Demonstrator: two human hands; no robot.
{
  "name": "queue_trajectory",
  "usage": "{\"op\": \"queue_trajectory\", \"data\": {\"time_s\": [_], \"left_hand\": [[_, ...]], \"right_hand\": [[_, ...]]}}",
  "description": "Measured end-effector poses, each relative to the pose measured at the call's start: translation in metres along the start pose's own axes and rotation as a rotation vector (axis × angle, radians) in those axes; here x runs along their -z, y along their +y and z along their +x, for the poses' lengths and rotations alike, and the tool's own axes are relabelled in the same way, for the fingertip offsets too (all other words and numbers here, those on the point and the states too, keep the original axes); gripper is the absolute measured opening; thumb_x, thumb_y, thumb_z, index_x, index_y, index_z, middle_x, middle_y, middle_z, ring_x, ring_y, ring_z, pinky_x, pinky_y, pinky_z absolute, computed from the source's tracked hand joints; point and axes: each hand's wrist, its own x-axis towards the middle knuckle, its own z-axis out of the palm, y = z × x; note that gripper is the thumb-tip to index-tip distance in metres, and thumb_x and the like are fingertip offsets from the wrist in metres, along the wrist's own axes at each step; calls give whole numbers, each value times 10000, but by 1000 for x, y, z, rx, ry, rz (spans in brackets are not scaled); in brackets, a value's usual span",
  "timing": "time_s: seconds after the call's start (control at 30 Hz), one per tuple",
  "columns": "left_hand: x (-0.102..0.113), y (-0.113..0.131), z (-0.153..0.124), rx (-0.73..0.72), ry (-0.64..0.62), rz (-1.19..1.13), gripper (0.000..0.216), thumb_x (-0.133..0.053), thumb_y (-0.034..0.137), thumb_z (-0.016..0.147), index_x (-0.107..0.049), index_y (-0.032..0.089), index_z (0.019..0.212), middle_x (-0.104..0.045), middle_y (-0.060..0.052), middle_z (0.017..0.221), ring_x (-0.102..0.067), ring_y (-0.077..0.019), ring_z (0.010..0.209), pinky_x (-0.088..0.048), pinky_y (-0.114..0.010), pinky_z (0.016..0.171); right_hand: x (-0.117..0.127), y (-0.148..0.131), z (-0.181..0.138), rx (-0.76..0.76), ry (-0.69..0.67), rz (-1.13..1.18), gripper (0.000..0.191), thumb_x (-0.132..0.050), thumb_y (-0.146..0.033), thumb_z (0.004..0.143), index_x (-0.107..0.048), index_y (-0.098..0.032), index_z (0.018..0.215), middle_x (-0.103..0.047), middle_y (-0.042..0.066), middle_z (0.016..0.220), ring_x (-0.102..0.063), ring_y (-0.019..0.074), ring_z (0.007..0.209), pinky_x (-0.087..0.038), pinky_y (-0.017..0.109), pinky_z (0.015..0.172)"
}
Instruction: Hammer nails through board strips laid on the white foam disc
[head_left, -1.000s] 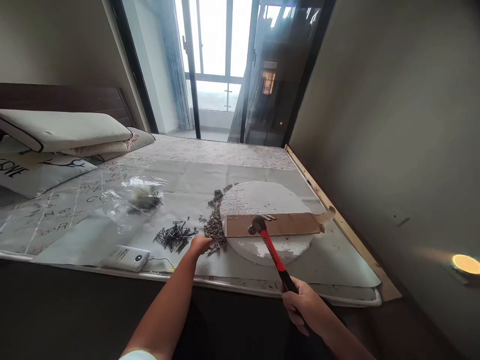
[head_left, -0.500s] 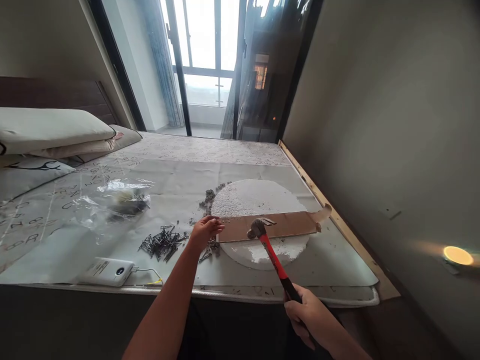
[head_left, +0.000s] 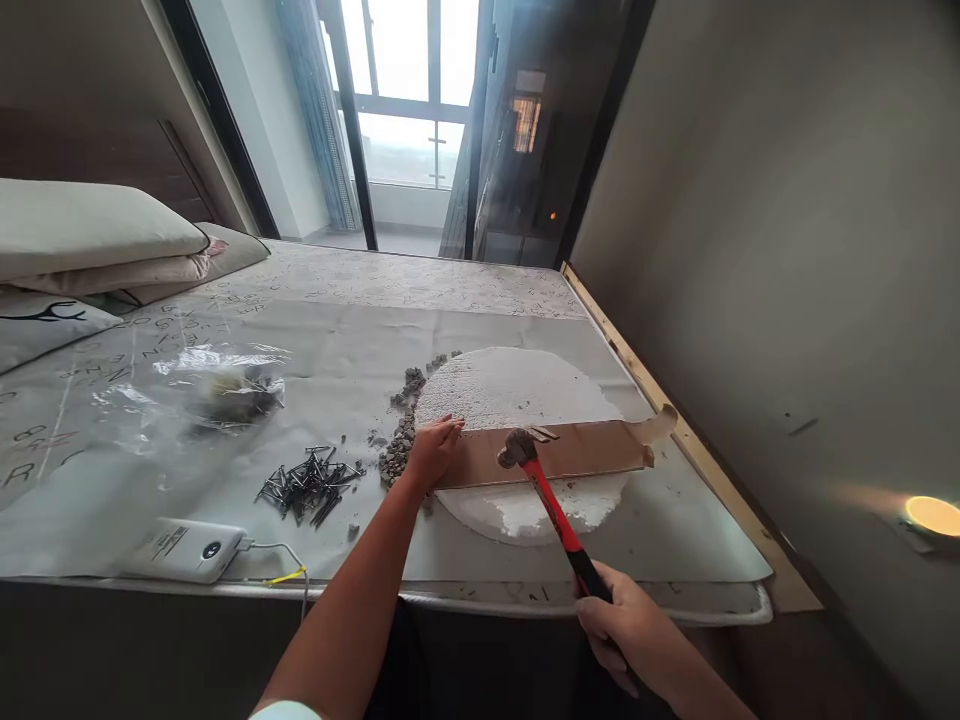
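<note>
My right hand (head_left: 619,620) is wrapped round the black grip of a claw hammer (head_left: 555,510) with a red and black handle. The hammer's head hovers over or rests on a brown cardboard strip (head_left: 585,450); which of the two, I cannot tell. The strip lies across a round white foam disc (head_left: 525,385). On the strip's left end my left hand (head_left: 437,450) lies with its fingers stretched out flat. Grey gravel (head_left: 397,455) lines the disc's left edge, partly hidden by that hand. A pile of nails (head_left: 311,485) is to the left of my left forearm.
A grey sheet (head_left: 337,345) covers much of the patterned mattress (head_left: 465,275). A clear plastic bag (head_left: 232,390) and a white power bank (head_left: 187,548) with a cable lie at left. Pillows (head_left: 90,230) are stacked beyond. A wooden board (head_left: 637,370) runs along the right wall.
My left hand has moved right and come down flat on the cardboard strip's left end, uncovering more gravel. The hammer stays over the strip. The view has tilted down slightly.
</note>
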Motion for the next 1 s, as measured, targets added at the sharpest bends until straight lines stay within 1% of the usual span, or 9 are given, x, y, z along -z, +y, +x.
{"op": "queue_trajectory", "data": {"time_s": [0.1,0.3,0.53,0.63,0.7,0.87,1.0], "left_hand": [[-4,-6,1,4,-54,60,400,-357,376,868,-677,200,1033,-643,-56,1142,-477,-210,1212,-389,-354,994],[-4,-9,1,11,-52,76,445,-330,395,876,-672,160,1035,-639,-92,1142,-501,-202,1189,-384,-335,998],[-6,-8,2,9,-88,125,416,-326,378,892,-662,190,1052,-647,-78,1132,-494,-188,1197,-377,-342,996],[-6,-7,2,5,-89,158,388,-335,355,894,-662,211,1044,-650,-70,1128,-497,-187,1192,-377,-348,993],[-7,-7,2,-8,-91,194,375,-340,342,895,-671,212,1015,-654,-73,1119,-505,-197,1184,-375,-351,994],[-10,-7,2,-45,-99,231,368,-355,342,898,-696,208,858,-672,-95,1069,-535,-237,1146,-381,-375,985],[-10,-5,1,-72,-103,271,350,-365,286,896,-690,199,799,-686,-120,1010,-539,-253,1140,-388,-395,974]], "right_hand": [[0,-6,1,-14,-32,7,136,-450,-256,684,-327,-232,737,-276,-141,394,-208,41,283,-195,154,262],[2,-10,2,-31,-55,-9,142,-446,-268,678,-328,-233,749,-279,-143,391,-213,46,291,-219,158,267],[1,-11,3,-14,-24,10,143,-437,-251,648,-329,-228,739,-296,-141,398,-208,33,285,-202,144,251],[1,-13,2,-12,-18,-5,130,-445,-259,656,-337,-228,722,-284,-140,384,-211,36,285,-205,144,251],[1,-15,2,-3,-16,-11,126,-451,-269,667,-340,-229,713,-280,-138,379,-213,38,286,-207,146,252],[2,-24,4,8,-13,-38,135,-457,-266,662,-337,-230,713,-274,-134,403,-232,42,301,-202,150,259],[1,-37,11,37,0,-77,142,-447,-238,640,-335,-230,728,-282,-134,394,-231,48,295,-190,162,253]]}}
